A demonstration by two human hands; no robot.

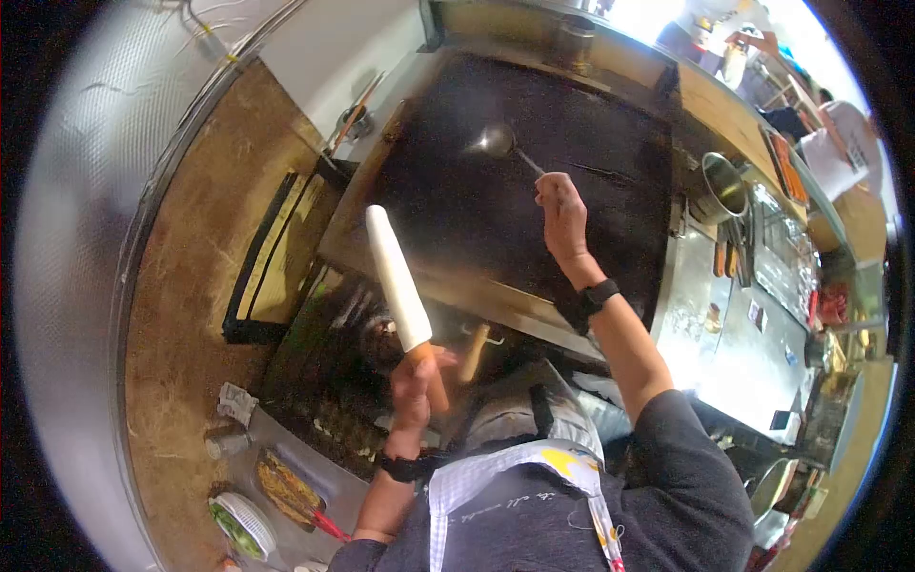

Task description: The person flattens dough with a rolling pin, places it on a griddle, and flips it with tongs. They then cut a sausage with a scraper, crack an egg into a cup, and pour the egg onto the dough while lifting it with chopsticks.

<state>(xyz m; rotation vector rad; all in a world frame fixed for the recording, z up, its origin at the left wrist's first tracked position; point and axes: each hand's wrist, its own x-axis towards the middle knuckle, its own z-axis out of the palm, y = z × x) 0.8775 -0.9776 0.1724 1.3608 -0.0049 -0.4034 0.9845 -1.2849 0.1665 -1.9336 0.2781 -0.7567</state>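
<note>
My right hand (564, 212) is closed around the handle of a metal ladle (497, 141). The round bowl of the ladle is over the dark griddle (457, 200); whether it touches the surface I cannot tell. Closed on an orange-brown handle, my left hand (416, 386) holds up a long white rounded tool (396, 276) at the front left of the griddle. Its exact kind does not show. Beneath and beside that hand are a dark recess and a wooden handle (473, 353).
A metal pot (718, 189) stands right of the griddle, above a steel counter (734, 334) with several handled tools. A white bowl of greens (240, 526) and a tray of browned food (291, 491) lie at lower left. Another person (843, 148) is at far right.
</note>
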